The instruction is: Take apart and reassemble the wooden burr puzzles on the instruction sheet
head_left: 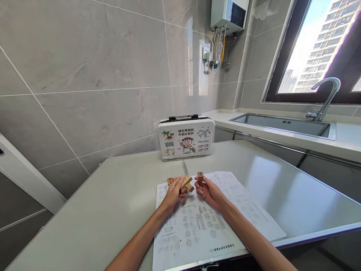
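My left hand (172, 196) is closed around a cluster of light wooden puzzle pieces (186, 183), which cross each other at angles. Just beyond its fingers, a browner wooden piece (170, 181) with dark marks shows; whether it is held too or lies on the paper, I cannot tell. My right hand (211, 192) pinches one brown wooden block (200, 177) upright, a dark figure like a 2 on its end. A small gap separates the two hands. Below them lies a printed instruction sheet (194, 241) with rows of small puzzle drawings.
A white case (186, 139) with cartoon prints and a black handle stands at the back of the pale folding table (126, 210), near the tiled wall. To the right are a counter with a sink (282, 126) and tap (328, 98). A water heater (229, 17) hangs above.
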Motion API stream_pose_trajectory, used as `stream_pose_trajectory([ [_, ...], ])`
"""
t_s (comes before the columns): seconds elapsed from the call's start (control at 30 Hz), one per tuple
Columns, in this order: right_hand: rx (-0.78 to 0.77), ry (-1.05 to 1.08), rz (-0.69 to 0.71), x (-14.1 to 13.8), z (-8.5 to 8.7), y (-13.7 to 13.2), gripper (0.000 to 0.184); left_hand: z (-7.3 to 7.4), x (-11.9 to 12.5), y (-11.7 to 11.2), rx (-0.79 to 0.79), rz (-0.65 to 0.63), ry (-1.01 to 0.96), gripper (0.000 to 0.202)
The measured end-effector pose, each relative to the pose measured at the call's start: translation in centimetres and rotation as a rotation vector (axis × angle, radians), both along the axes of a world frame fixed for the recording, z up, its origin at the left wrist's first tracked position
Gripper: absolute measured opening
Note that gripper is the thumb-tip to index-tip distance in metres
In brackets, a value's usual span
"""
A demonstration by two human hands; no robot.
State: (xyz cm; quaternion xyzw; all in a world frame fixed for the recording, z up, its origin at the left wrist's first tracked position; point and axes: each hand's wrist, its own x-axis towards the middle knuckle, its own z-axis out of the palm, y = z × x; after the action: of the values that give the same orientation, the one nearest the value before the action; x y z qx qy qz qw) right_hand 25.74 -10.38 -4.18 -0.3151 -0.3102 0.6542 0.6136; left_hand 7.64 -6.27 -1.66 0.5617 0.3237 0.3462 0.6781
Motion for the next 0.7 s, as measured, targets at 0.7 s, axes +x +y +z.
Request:
stream_pose_trajectory([
  [0.7,0.045,-0.164,0.118,-0.70,-0.94,-0.29,0.050,-0.42,0.13,-0.63,-0.034,-0.194,-0.062,0.065],
])
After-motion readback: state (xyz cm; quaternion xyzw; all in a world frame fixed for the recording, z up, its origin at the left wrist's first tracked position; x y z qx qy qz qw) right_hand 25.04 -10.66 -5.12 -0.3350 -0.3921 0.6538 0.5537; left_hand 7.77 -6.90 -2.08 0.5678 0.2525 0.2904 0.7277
